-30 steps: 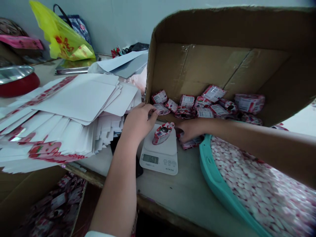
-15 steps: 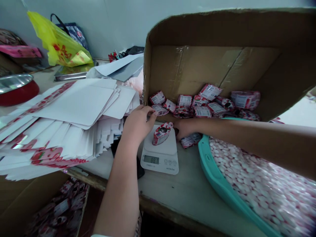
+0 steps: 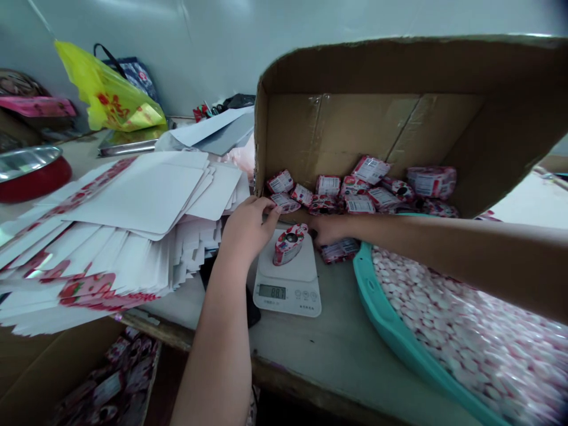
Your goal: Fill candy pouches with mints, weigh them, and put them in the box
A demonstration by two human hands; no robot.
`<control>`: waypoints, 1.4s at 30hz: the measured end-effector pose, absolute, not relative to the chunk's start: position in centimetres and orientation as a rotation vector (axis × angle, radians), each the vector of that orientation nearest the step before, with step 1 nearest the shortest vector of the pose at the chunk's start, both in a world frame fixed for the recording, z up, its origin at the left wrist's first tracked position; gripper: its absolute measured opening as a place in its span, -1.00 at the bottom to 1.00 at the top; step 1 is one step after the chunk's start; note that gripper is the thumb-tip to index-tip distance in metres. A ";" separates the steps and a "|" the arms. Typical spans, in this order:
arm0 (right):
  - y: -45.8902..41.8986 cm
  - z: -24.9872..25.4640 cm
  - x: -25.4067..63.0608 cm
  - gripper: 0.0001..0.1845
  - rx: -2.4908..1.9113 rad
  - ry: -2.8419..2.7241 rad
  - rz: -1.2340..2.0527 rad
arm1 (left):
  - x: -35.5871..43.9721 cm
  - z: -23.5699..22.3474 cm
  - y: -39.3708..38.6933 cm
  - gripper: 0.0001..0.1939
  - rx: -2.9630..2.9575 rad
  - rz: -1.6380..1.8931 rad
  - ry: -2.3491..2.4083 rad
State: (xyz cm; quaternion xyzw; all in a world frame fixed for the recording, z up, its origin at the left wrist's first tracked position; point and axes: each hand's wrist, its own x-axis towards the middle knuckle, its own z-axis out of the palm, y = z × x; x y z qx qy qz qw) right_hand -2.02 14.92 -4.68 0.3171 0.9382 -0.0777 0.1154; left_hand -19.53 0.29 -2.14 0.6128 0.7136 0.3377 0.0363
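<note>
A strawberry-printed packet (image 3: 287, 253) with a dark round hole in its top stands on a small white kitchen scale (image 3: 284, 300). The scale's display reads about 88.7. My left hand (image 3: 249, 228) is behind the scale's left corner, thumb and forefinger pinched at the near end of another packet (image 3: 285, 203) by the carton's front edge. On the other side, my right hand (image 3: 329, 229) is curled low against the scale's right edge; its fingertips are hidden, and a small dark spot shows there. A packet (image 3: 339, 250) lies on the table just below that hand.
A large carton (image 3: 368, 130) on its side holds several packets. The teal basin (image 3: 364, 278) of pinkish-white pieces sits under my right forearm. Flat printed card sleeves (image 3: 128, 195) are stacked at left. Below the table edge, another box (image 3: 153, 378) holds packets.
The view has tilted slightly, so everything sits a little lower. Both hands, the packet on the scale and its reading stay the same.
</note>
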 end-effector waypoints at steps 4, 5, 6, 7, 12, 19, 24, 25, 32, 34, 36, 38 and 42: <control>14.9 -2.4 -2.2 -0.89 0.955 2.667 -0.014 | -19.7 -2.3 0.6 -0.72 1.905 1.011 2.181; 14.6 -1.3 -2.0 -0.85 0.984 2.693 0.059 | -19.7 -2.3 0.6 -0.71 1.908 0.999 2.181; 14.1 0.1 -1.6 -0.79 1.011 2.732 0.132 | -19.7 -2.2 0.7 -0.70 1.905 0.993 2.180; 13.4 1.5 -0.9 -0.73 1.035 2.778 0.208 | -19.7 -2.2 0.7 -0.68 1.899 0.993 2.162; 7.6 7.8 7.2 -0.75 1.171 2.817 0.423 | -18.7 -1.9 0.3 -0.48 1.797 0.993 1.853; 3.2 8.0 19.8 -0.69 1.437 3.047 0.261 | -15.6 -1.5 0.0 -0.59 1.944 0.443 2.061; 2.9 8.3 20.8 -0.62 1.370 3.198 0.069 | -13.6 2.3 -1.2 -0.56 2.030 0.514 2.110; 2.5 8.5 20.7 -0.57 1.322 3.243 -0.006 | -12.7 3.7 -1.7 -0.52 2.038 0.599 2.124; -0.5 8.5 23.4 -0.27 1.259 3.598 -0.863 | -0.6 11.5 -1.6 -0.21 2.142 0.922 1.352; -0.7 7.5 26.0 -0.39 1.586 3.615 -1.049 | 2.9 12.1 0.5 -0.24 2.069 0.983 1.135; -0.7 6.0 29.5 -0.40 2.080 3.542 -1.077 | 5.5 11.9 3.1 -0.26 2.090 0.998 1.015; -0.5 4.0 33.1 -0.40 2.663 3.325 -0.819 | 6.9 11.0 5.7 -0.22 2.256 0.864 1.078; 0.0 -1.2 38.8 -0.49 3.367 2.494 -0.422 | 8.1 7.7 9.4 -0.21 2.434 0.305 1.246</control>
